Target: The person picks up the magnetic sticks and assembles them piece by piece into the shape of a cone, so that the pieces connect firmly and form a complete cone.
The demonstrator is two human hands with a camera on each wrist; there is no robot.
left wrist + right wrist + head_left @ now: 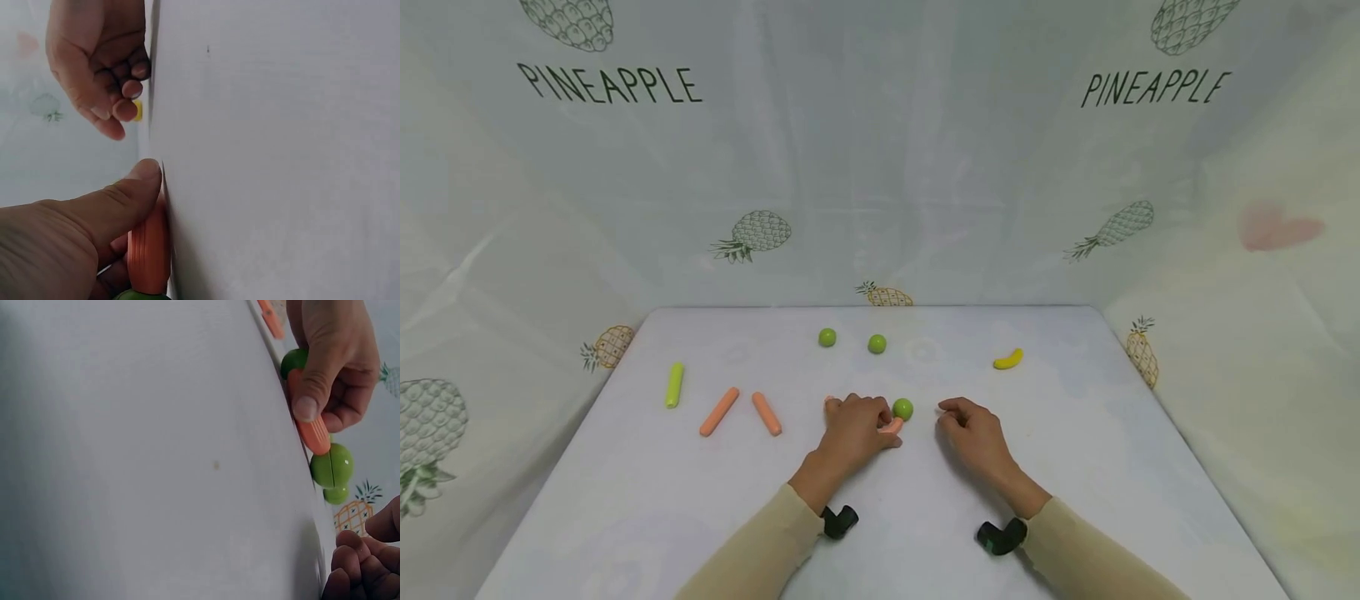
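My left hand (855,429) pinches a ridged orange toy piece (310,428), thumb on the near side, low over the white table. One rounded end of the piece sticks out past the thumb; the rest is partly hidden by the fingers. A green rounded thing (142,295) shows against one end; I cannot tell whether it is attached. Just beyond the piece sits a round green toy fruit (903,408) with a seam. My right hand (977,435) hovers to the right, fingers loosely bent, holding nothing. Left of my left hand peeks a small orange end (830,402), mostly hidden.
Two orange sticks, one farther left (720,411) and one nearer (767,413), lie on the table's left side beside a yellow-green stick (674,385). Farther back are two more green fruits (827,337). A toy banana (1008,359) lies back right. Pineapple-printed curtains (880,167) surround the table.
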